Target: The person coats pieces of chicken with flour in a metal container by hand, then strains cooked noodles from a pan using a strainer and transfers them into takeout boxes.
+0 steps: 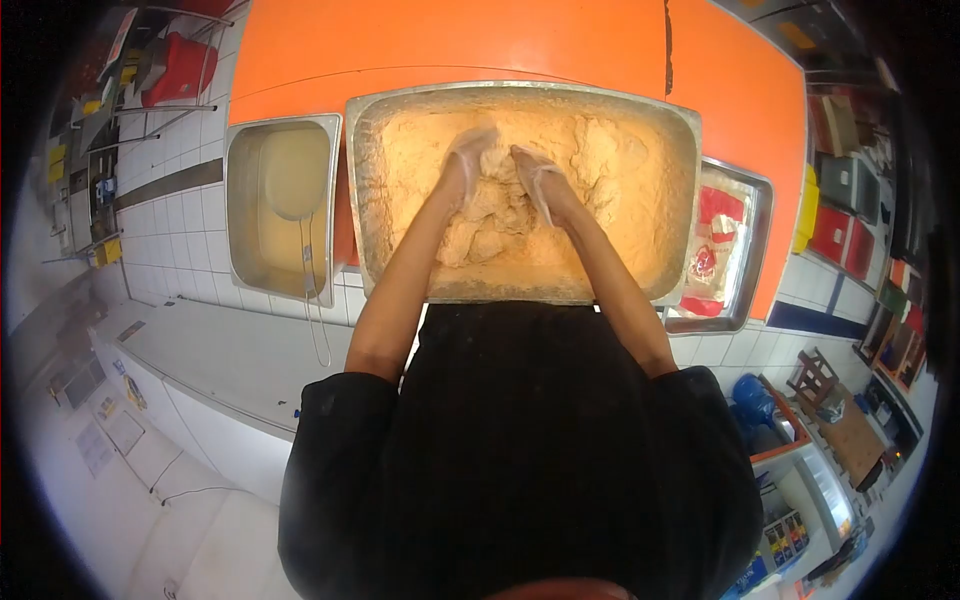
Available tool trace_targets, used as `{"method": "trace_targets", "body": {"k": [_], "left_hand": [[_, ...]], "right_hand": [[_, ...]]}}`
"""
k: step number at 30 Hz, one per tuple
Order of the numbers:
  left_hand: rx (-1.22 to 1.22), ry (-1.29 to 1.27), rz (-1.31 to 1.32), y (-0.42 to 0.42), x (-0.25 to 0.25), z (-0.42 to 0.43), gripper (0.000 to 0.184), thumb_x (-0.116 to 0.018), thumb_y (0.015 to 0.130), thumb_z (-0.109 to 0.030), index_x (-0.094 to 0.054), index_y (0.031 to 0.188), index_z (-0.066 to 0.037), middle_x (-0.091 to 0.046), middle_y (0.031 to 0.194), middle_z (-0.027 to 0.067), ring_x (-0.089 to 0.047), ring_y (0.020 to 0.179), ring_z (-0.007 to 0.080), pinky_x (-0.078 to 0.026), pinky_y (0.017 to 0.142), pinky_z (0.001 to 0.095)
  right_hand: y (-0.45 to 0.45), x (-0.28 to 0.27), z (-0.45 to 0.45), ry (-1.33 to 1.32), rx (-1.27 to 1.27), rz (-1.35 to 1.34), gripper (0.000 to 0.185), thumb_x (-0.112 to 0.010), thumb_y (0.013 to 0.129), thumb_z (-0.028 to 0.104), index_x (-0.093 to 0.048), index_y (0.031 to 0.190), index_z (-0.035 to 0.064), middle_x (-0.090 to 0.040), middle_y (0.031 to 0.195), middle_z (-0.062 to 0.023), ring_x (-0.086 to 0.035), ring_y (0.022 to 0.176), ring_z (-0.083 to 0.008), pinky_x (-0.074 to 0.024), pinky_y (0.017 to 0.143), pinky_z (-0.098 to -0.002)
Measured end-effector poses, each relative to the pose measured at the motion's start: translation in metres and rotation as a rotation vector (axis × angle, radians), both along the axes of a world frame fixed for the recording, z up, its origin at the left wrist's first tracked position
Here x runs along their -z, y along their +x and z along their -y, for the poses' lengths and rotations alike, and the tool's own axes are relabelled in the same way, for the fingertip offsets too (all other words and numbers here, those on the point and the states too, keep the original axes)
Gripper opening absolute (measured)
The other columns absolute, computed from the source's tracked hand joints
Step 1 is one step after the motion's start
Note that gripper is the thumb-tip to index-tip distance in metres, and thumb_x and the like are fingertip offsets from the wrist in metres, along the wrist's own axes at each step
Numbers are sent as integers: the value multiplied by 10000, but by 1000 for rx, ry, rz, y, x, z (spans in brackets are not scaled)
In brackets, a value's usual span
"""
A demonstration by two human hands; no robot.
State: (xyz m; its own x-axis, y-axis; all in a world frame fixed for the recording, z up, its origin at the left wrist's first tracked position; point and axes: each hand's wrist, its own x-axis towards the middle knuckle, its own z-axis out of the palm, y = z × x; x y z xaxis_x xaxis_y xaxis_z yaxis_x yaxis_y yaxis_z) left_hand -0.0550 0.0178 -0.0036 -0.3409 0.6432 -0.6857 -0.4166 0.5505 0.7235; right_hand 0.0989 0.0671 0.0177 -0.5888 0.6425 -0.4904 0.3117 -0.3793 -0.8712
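A large metal tray (pixel 690 150) holds pale orange flour-like powder (pixel 630 200) with lumpy, coated pieces (pixel 490 245) heaped in its middle. Both of my hands wear thin clear gloves and are down in this tray. My left hand (pixel 467 165) is at the left of the lumps, dusted and partly blurred. Facing it across a small gap, my right hand (pixel 540 180) touches the lumps from the right, its fingertips pointing up and left. Whether either hand grips a piece is hidden by powder and blur.
Left of the tray stands a metal container (pixel 235 200) with a long-handled round strainer (pixel 295 175) in it. At the right, a shallow metal tray (pixel 765 220) holds a red and white packet (pixel 712 255). The containers rest on an orange table (pixel 450 35).
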Motion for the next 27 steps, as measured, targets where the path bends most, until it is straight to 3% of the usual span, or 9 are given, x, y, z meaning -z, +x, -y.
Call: {"method": "trace_targets", "body": {"k": [1,6,11,13,16,19,22,25,27], "left_hand": [[-50,33,28,-6,-6,5,404,-514,920,-274,-516,1241,-27,-576,1229,167,-560,1070,288,-456,849,449],[114,-46,-218,-38,-66,34,439,-502,926,-293,-516,1244,9,-547,1274,199,-512,1181,278,-430,918,409],[1217,-378,-837,-66,-55,72,463,-442,973,-319,-520,1267,29,-545,1294,187,-470,1249,238,-355,1041,336],[958,-258,-831,-41,-16,105,432,-454,976,-313,-554,1225,25,-585,1237,166,-530,1154,231,-380,1008,332],[452,-80,-390,-11,-4,105,377,-470,974,-291,-568,1201,-6,-558,1278,177,-540,1146,246,-399,985,330],[131,-32,-50,7,8,86,423,-496,967,-319,-538,1252,-9,-517,1338,167,-502,1204,260,-390,1008,338],[-67,169,199,2,-15,83,514,-531,952,-353,-498,1301,22,-512,1345,152,-516,1189,266,-390,1014,343],[406,264,-674,-30,-21,96,500,-463,962,-392,-525,1249,12,-574,1247,184,-607,1047,266,-435,934,352],[742,-69,-668,-45,-49,93,498,-417,961,-409,-536,1216,3,-597,1182,216,-614,1030,286,-439,909,362]], "right_hand": [[-1,-10,-2,-132,43,-67,386,-460,955,362,-615,1007,12,-616,1033,-190,-576,926,-316,-450,827,-409],[26,-33,-17,833,-180,460,224,-475,876,181,-644,955,58,-637,990,-180,-590,916,-354,-478,806,-429],[43,-27,5,798,-642,729,175,-474,867,127,-608,883,17,-614,866,-229,-576,959,-344,-473,786,-399],[47,19,28,832,-1135,595,192,-462,899,151,-598,883,17,-605,877,-223,-573,941,-336,-467,798,-385],[34,63,50,571,-513,412,258,-445,955,216,-598,963,8,-606,931,-208,-573,931,-290,-454,848,-353],[14,47,48,-41,30,124,340,-421,992,284,-583,1044,-10,-606,990,-188,-563,938,-226,-438,877,-323],[26,23,17,71,-199,200,361,-426,998,300,-580,1095,-12,-610,1032,-178,-564,957,-181,-437,883,-310],[53,17,18,185,-70,276,322,-428,985,266,-592,1008,-9,-629,951,-181,-594,888,-258,-464,820,-350],[55,15,10,648,-678,550,257,-440,948,218,-592,950,11,-637,884,-179,-602,828,-305,-473,763,-387]]}}
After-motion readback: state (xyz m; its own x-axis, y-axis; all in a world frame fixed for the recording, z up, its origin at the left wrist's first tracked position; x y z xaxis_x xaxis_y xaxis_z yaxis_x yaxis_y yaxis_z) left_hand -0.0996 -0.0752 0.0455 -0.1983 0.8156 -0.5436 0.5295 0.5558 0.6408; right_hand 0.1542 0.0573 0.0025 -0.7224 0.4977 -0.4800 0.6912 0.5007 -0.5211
